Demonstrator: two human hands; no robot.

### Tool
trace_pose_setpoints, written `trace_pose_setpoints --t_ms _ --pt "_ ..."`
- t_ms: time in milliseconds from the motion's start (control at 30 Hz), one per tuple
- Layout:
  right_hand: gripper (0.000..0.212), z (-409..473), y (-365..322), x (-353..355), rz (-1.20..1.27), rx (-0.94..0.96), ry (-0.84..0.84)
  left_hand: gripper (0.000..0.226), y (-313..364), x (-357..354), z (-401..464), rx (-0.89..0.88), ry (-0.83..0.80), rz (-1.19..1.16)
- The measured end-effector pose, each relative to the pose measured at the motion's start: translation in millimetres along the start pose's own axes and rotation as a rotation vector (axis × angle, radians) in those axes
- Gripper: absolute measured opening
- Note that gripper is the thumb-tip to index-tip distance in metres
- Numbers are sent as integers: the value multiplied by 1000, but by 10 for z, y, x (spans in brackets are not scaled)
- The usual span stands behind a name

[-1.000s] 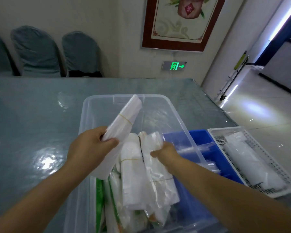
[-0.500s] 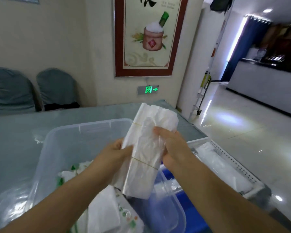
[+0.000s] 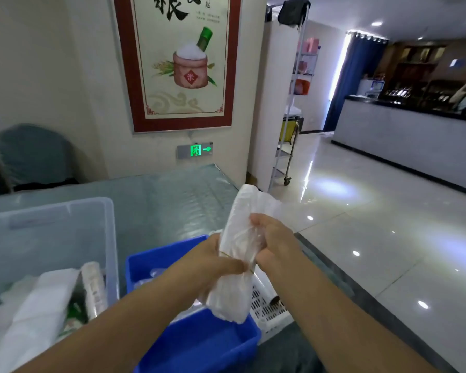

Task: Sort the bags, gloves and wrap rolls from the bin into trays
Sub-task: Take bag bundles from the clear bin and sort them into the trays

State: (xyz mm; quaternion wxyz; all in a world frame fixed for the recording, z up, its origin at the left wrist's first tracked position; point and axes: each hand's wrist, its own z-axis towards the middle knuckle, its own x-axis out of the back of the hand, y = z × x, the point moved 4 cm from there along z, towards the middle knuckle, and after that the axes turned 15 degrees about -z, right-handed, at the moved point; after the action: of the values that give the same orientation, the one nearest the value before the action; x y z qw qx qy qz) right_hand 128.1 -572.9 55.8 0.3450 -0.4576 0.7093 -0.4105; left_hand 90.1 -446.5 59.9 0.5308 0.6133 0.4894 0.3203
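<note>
Clear bin (image 3: 111, 238): stood at the left on the surface (image 3: 172, 195), with more white bundles and a green-printed pack inside.
Blue tray (image 3: 218, 343): sat just right of the bin, partly under the forearms.
Left hand (image 3: 215, 262): fingers were closed round the middle of the bundle of bags (image 3: 240, 254), near its rubber band.
Bundle of bags: was held in the air above the blue tray and the white tray (image 3: 267, 305), touching neither.
Long axis: ran nearly upright, tilted slightly, loose top end pointing up and away, lower end pointing down at the blue tray's right edge.
Right hand (image 3: 275, 238): fingers were wrapped round the upper half of the bundle.
Risk: the thin plastic looked slippery; a loose grip could let it slide out, or the band could snap and scatter the bags.
Second risk: released here, it might land astride both trays.
</note>
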Motion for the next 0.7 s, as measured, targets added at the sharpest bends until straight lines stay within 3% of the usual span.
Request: trace_pose_setpoints --t_ms 100,200,333,400,467,567,700 --pt "11 185 -33 412 89 -43 -25 47 -159 -361 245 18 36 100" --pt "3 414 22 647 111 -78 -100 38 -303 -554 390 -19 116 220" --pt "12 740 203 785 21 -55 -206 26 -554 -446 496 20 266 297" --pt "62 880 271 896 -226 66 -145 22 -701 -304 539 67 333 483" --pt "89 909 256 927 -619 324 -112 15 -810 -183 538 85 387 748" --pt "88 880 326 758 -1211 808 -213 13 -940 -130 538 47 399 1014" --pt "72 890 627 441 -1872 1301 -528 35 -1094 -229 659 76 310 1186"
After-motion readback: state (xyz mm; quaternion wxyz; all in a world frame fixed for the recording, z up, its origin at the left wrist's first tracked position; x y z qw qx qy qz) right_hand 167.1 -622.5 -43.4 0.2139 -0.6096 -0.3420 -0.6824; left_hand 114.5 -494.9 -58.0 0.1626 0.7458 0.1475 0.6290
